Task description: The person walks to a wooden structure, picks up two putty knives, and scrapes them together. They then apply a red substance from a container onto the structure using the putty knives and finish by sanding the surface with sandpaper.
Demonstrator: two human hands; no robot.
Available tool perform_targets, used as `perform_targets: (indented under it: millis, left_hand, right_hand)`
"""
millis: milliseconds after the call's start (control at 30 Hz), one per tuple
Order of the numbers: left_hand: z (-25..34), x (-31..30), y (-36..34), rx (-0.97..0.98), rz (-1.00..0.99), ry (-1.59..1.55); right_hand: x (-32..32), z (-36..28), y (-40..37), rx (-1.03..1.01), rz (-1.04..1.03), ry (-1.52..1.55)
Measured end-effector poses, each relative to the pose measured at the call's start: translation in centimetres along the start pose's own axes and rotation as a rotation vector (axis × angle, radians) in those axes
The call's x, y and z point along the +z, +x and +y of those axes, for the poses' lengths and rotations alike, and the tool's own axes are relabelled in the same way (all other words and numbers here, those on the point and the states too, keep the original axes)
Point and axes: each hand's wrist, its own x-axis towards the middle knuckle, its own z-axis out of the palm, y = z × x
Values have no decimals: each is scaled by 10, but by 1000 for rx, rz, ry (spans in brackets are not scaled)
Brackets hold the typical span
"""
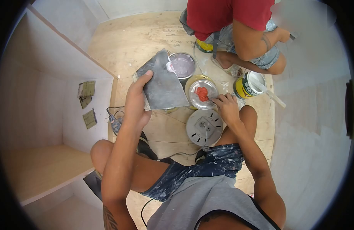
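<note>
- Board (165, 84) in the left hand (135, 96), thumb on its upper face and the rest of the hand beneath; it reaches ahead of that hand and rightward. Its longer side runs away from the body, far end leaning left.
- Right hand (227, 109) is the nearer one to the red paste (202, 94), which lies just ahead and left of its fingertips, on the round lid (212, 89). The board's near right corner points toward that lid.
- Right fingers are drawn together narrowly at the lid's edge; whether they pinch the rim or some small tool, I cannot quite tell.
- White dab (170, 66) at the board's right edge, ahead and right of the left thumb.
- Can (195, 66) ahead of the right hand and to its left, beyond the lid, with pale greyish stuff (182, 64) inside.
- Tub (243, 87) ahead and right of the right hand, whitish inside; a paddle (274, 99) slants out rightward.
- Slotted disc (193, 128) left of the right hand, closer to the body than the lid.
</note>
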Motion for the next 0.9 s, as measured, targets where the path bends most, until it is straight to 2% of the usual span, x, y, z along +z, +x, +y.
perform_targets:
  millis: [200, 600, 700, 767, 800, 833, 900]
  left_hand:
    - [2, 1, -3, -14, -30, 12]
    - [0, 1, 0, -26, -19, 16]
    - [-14, -6, 8, -94, -28, 8]
    - [-33, -12, 12, -170, -34, 35]
    - [-39, -13, 13, -240, -65, 2]
    - [-42, -10, 10, -225, -69, 5]
    - [-49, -3, 5, -385, -68, -77]
  right_hand:
    - [0, 4, -1, -24, -37, -4]
    - [-24, 12, -3, 161, -42, 199]
    - [-27, 9, -2, 153, 13, 271]
    - [-48, -4, 4, 196, 154, 524]
    - [-62, -14, 9, 182, 166, 526]
    - [-78, -26, 13, 147, 260, 581]
    - [-109, -43, 23, 119, 365, 635]
